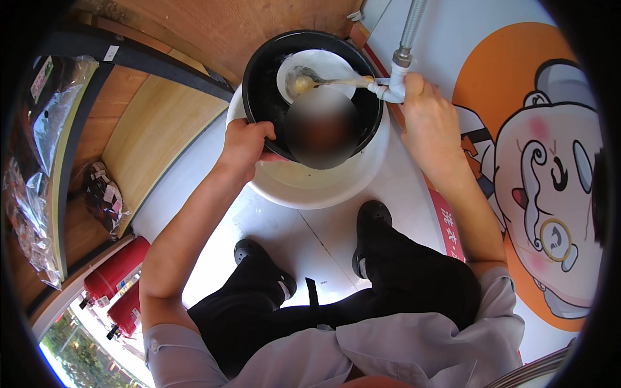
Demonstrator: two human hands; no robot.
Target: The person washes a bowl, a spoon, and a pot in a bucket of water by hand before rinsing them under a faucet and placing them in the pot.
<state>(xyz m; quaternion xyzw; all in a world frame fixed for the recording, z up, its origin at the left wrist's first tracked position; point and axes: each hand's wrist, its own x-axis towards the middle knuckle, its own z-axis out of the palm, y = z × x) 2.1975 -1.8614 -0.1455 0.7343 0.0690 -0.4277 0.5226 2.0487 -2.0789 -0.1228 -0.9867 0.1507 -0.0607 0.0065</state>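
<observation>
My left hand (247, 145) grips the near left rim of a black basin (264, 104), thumb over the edge. The basin is held above a larger white tub (310, 189) with liquid in it. Inside the black basin lies a white bowl (339, 65), and a stream of water runs into it. The water comes from a white plastic tap fitting (395, 89) at the end of a braided metal hose (415, 24). My right hand (429, 114) is at the fitting, its fingers closed around the right side. A blurred round patch hides part of the basin.
A wooden shelf (160, 121) with plastic-wrapped items (104, 196) stands at left. Two red fire extinguishers (119, 269) are below it. A wooden panel (204, 29) rises behind the tub. A wall with a cartoon figure (538, 184) is close on the right. My feet stand near the tub.
</observation>
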